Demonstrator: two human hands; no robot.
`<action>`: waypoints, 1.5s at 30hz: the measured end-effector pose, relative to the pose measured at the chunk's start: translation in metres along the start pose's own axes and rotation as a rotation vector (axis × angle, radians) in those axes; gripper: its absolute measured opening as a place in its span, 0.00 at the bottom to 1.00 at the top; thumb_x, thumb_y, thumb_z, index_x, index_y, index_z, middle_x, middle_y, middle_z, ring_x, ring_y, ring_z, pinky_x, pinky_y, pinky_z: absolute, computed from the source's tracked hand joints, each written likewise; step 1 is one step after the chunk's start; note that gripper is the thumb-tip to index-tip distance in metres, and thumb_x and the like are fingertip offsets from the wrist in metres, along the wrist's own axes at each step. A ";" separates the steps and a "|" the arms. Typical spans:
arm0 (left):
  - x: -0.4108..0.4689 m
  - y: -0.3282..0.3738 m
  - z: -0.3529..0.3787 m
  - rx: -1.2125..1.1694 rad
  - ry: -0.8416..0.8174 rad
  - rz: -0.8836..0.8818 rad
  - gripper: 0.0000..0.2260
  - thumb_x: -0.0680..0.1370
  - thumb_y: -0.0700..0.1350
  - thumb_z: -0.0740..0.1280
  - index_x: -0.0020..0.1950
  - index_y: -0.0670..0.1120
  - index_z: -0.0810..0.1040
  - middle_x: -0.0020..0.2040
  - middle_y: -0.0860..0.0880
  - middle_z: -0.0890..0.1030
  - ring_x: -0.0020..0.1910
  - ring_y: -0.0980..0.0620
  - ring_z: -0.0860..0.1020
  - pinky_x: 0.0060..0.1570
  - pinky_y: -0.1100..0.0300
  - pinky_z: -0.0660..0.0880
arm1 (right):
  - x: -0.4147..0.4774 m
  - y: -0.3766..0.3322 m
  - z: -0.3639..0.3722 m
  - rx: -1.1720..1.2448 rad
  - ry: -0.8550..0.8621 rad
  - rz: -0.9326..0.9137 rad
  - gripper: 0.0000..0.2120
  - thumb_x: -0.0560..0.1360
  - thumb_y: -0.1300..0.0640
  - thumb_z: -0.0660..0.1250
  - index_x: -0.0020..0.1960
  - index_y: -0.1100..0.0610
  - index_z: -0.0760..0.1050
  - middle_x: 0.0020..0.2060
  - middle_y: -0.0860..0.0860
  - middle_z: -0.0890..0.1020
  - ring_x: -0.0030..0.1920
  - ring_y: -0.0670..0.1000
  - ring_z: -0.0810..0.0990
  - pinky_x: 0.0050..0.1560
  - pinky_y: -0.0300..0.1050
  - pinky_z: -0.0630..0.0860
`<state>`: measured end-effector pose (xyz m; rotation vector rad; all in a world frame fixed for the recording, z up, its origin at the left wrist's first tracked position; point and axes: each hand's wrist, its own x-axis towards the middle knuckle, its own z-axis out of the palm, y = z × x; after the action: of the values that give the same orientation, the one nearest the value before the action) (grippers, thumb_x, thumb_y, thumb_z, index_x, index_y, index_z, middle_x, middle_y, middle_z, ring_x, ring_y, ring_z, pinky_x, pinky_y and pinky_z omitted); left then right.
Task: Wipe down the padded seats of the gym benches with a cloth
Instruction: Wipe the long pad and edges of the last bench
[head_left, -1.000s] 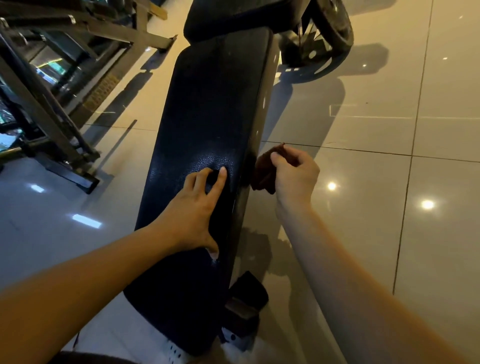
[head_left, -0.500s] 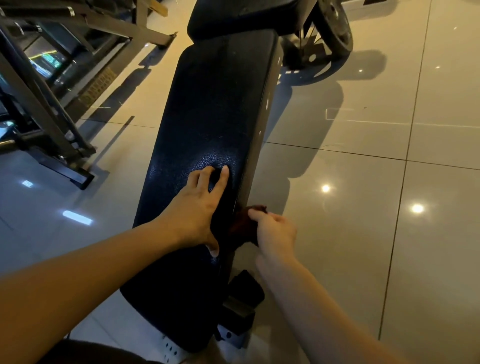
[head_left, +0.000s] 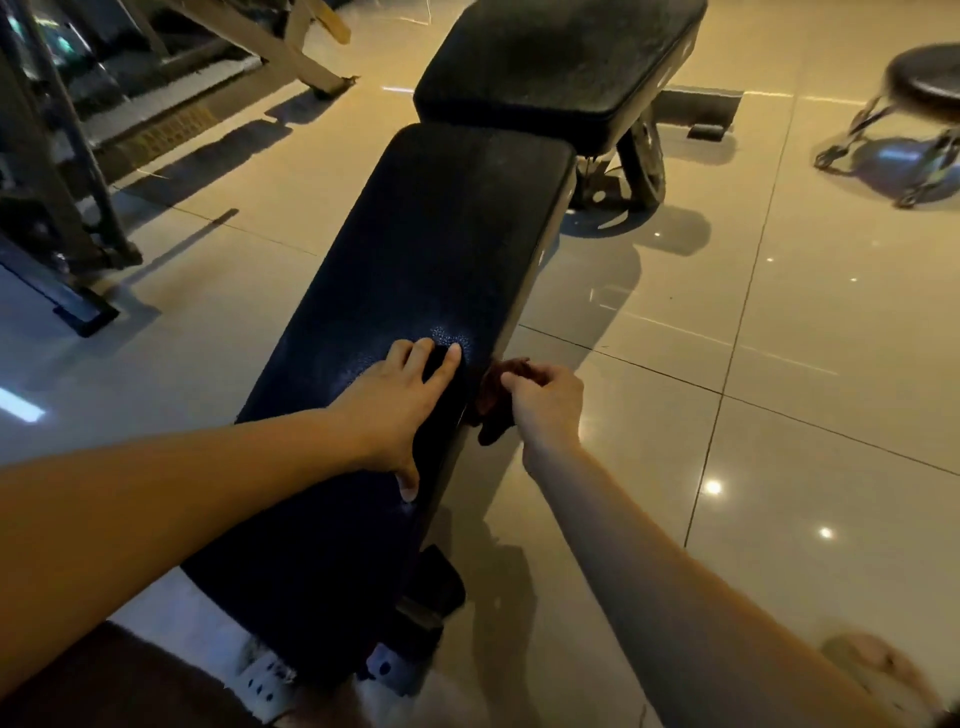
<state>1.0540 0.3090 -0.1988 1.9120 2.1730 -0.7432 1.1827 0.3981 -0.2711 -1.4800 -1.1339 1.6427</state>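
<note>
Wiping the side edge of the long black textured padded bench seat (head_left: 426, 249).
Left hand (head_left: 395, 410) is pressing flat on top, fingers spread; right hand (head_left: 545, 405) is pinching a dark reddish-brown cloth (head_left: 493, 389) against that edge, which likely needs a sliding stroke next.

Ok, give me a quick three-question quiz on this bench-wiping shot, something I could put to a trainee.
1. True or false: the left hand rests on top of the long bench pad.
2. Multiple choice: the cloth gripped by the right hand is A) against the pad's right side edge, B) spread on the pad's top, C) under the left hand.
3. Short answer: what stands on the tiles at the far upper right of the view?

Key: 1 true; 2 A; 3 the round stool.
</note>
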 end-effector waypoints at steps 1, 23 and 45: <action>-0.003 0.000 -0.002 0.004 0.002 0.006 0.73 0.56 0.69 0.80 0.81 0.48 0.32 0.78 0.43 0.45 0.77 0.39 0.50 0.75 0.46 0.62 | 0.001 -0.009 -0.004 -0.057 -0.035 -0.001 0.05 0.76 0.61 0.72 0.51 0.56 0.80 0.45 0.53 0.83 0.49 0.53 0.82 0.50 0.48 0.81; 0.070 -0.010 -0.061 -0.409 0.157 -0.234 0.55 0.64 0.66 0.78 0.83 0.56 0.52 0.82 0.49 0.53 0.80 0.45 0.54 0.75 0.41 0.64 | 0.108 -0.087 -0.007 -0.285 0.023 -0.503 0.05 0.80 0.55 0.67 0.50 0.54 0.81 0.45 0.49 0.83 0.48 0.48 0.81 0.50 0.45 0.77; 0.080 0.004 -0.082 -0.362 0.037 -0.351 0.54 0.65 0.64 0.79 0.83 0.57 0.50 0.83 0.51 0.49 0.81 0.45 0.54 0.74 0.44 0.64 | 0.087 -0.049 -0.020 -0.340 -0.327 -0.355 0.03 0.78 0.58 0.69 0.45 0.52 0.79 0.37 0.45 0.80 0.40 0.44 0.79 0.44 0.46 0.75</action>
<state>1.0604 0.4175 -0.1634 1.4005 2.4918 -0.3238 1.1850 0.4995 -0.2641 -1.1336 -1.8168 1.5235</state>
